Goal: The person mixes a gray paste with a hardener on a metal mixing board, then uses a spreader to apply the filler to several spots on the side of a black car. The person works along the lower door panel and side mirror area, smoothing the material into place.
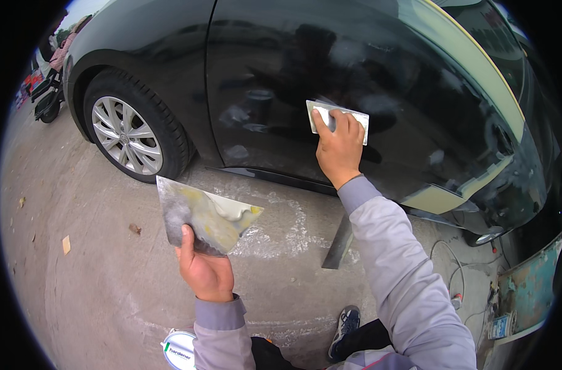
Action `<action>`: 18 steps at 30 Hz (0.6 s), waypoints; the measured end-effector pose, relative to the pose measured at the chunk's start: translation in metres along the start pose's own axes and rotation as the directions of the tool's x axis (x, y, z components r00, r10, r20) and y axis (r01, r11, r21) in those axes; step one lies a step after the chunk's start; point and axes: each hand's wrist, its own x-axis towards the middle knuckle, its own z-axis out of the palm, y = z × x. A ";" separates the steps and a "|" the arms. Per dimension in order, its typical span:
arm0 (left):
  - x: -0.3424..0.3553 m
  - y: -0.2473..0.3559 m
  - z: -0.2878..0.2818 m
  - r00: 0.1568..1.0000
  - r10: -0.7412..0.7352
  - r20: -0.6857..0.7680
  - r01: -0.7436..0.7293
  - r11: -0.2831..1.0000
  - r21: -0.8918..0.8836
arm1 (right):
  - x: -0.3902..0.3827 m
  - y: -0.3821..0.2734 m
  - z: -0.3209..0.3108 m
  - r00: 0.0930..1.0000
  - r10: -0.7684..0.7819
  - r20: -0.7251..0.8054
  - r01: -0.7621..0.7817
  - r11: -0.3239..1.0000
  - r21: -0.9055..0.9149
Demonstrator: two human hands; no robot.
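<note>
My left hand [206, 268] grips the near edge of a flat mixing board [188, 213], thumb on top. Pale filler paste [228, 209] with yellowish smears lies on the board's right part. At the black car door [262, 80] my right hand [342, 145] presses a filler spreader [360, 120], a thin whitish plate, its fingers spread over the back. Several cloudy grey patches mark the door around it. The spreader's working edge against the door is partly hidden.
A wheel [127, 135] stands left of the door. Masking paper [438, 197] covers parts at right. A strip [338, 243] lies on the ground below the door. A white-lidded can [181, 350] stands near my left forearm. Cables [456, 271] and a worn teal panel [527, 283] are at right.
</note>
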 end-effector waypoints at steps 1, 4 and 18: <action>0.000 0.001 0.000 1.000 0.006 0.003 -0.006 1.000 0.002 | -0.003 -0.001 0.001 1.000 -0.015 0.010 0.015 1.000 0.009; 0.000 0.001 0.000 1.000 0.005 0.006 -0.005 1.000 -0.003 | -0.013 -0.004 -0.001 0.998 -0.033 0.046 0.032 0.999 0.035; 0.002 -0.008 0.000 1.000 -0.016 0.019 0.016 1.000 0.011 | 0.008 0.003 0.001 0.998 0.000 -0.063 0.004 0.998 0.066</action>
